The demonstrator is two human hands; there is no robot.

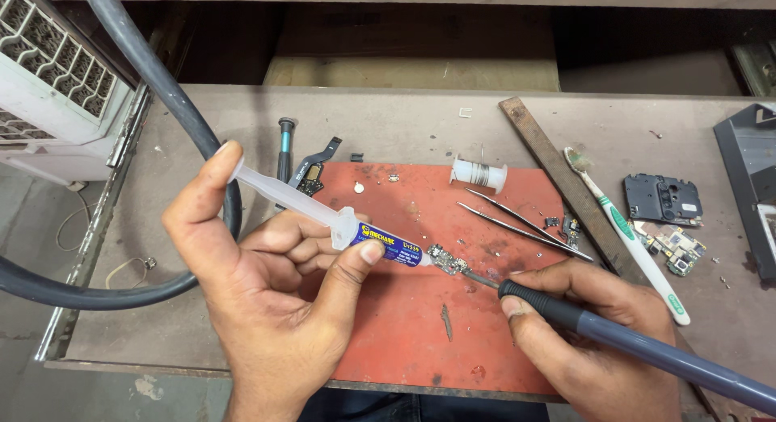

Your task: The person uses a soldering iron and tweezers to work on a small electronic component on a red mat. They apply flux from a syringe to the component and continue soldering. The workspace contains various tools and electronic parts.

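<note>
- Syringe (356,232), clear barrel with blue label, lies over the red mat (404,333); its tip touches a small circuit board (447,261) near the mat's centre.
- Left hand (259,301) is closed around the syringe, thumb on the plunger end.
- Right hand (590,341) grips a grey-handled soldering iron (647,341); its tip meets the board from the right.
- Tweezers (521,221) and a solder spool (478,174) rest on the mat's far side.
- White-green toothbrush (630,236) lies off the mat's right edge.
</note>
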